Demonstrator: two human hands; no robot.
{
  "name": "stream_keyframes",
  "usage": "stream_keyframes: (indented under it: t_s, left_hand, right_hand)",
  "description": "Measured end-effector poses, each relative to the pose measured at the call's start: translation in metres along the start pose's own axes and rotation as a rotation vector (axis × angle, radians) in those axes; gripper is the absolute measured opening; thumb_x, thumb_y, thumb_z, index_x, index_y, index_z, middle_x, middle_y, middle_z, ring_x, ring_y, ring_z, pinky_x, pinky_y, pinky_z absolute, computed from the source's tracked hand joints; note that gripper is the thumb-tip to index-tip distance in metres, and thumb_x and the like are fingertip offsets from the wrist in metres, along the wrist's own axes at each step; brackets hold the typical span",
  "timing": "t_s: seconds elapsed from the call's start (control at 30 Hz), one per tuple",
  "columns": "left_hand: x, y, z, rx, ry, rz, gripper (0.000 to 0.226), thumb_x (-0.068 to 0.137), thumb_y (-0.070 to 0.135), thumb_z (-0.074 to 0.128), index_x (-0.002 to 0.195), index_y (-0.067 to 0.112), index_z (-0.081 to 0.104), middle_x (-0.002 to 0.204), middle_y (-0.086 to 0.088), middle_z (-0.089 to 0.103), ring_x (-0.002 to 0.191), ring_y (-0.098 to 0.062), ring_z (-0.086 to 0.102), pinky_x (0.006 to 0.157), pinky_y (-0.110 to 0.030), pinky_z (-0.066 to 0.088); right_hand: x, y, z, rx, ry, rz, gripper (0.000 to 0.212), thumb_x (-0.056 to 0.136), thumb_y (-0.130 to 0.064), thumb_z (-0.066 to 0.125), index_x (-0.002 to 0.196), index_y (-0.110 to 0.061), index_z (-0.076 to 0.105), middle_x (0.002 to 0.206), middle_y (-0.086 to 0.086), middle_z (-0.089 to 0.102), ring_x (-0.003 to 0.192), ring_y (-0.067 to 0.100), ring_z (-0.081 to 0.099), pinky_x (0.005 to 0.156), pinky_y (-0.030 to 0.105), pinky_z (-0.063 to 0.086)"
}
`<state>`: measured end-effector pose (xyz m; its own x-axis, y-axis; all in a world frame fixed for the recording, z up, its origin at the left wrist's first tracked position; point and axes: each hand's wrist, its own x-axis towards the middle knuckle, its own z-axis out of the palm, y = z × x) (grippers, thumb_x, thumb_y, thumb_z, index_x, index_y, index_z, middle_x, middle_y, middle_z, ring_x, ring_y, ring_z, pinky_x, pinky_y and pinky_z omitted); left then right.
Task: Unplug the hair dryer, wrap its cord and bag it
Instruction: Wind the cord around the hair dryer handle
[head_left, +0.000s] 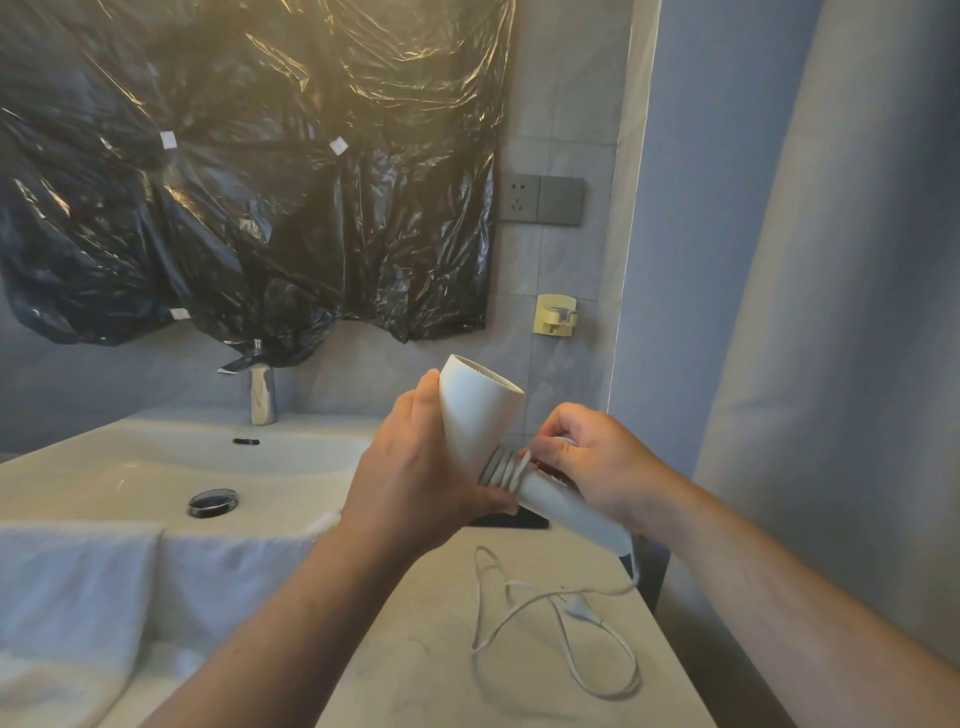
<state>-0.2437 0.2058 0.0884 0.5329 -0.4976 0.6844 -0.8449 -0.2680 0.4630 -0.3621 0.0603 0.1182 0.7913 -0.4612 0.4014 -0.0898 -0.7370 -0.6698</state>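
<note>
A white hair dryer (475, 410) is held above the counter, its barrel pointing up. My left hand (415, 478) grips the barrel where it meets the handle. Several turns of white cord (503, 467) are wound around the top of the handle. My right hand (597, 462) pinches the cord at those turns and lies over the handle (566, 512). The loose rest of the cord (550, 623) trails from the handle's end and loops on the counter. The grey wall socket (519, 198) has nothing plugged into it. No bag for the dryer is in view.
A white sink (156, 467) with a chrome tap (261, 395) lies at left. A white towel (78, 597) hangs over the counter's front. Black plastic sheeting (234, 182) covers the wall above. A yellow wall holder (556, 314) is under the socket. A blue wall is at right.
</note>
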Motion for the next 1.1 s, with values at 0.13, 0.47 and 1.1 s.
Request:
stream_keyframes:
  t_s: [0.13,0.47,1.1]
  left_hand:
    - [0.000,0.000,-0.002,-0.084,-0.006,0.023,0.118,0.039,0.060,0.090,0.136,0.034,0.028,0.115,0.013,0.056,0.100,-0.019,0.054,0.075,-0.039,0.051]
    - [0.003,-0.009,-0.024,-0.206,-0.039,0.143,0.118,0.038,0.045,0.092,0.141,0.046,0.035,0.129,0.024,0.054,0.117,-0.009,0.053,0.093,-0.039,0.049]
    - [0.004,-0.003,-0.015,-0.853,0.082,0.016,0.088,0.045,0.036,0.091,0.126,0.028,0.058,0.109,-0.009,0.069,0.099,-0.035,0.067,0.077,-0.054,0.060]
  right_hand:
    - [-0.001,0.001,-0.002,0.073,-0.011,0.032,0.014,0.089,-0.026,0.063,0.076,-0.023,0.060,0.090,0.009,0.074,0.086,0.029,0.067,0.081,0.044,0.051]
    - [-0.002,-0.019,-0.016,0.073,-0.261,0.038,0.011,0.088,-0.021,0.068,0.077,-0.021,0.067,0.060,0.000,0.066,0.045,0.010,0.056,0.042,0.021,0.042]
    - [-0.009,0.032,0.033,1.207,-0.155,0.018,0.004,0.089,-0.012,0.061,0.092,-0.014,0.059,0.060,0.000,0.054,0.046,0.009,0.047,0.044,0.020,0.034]
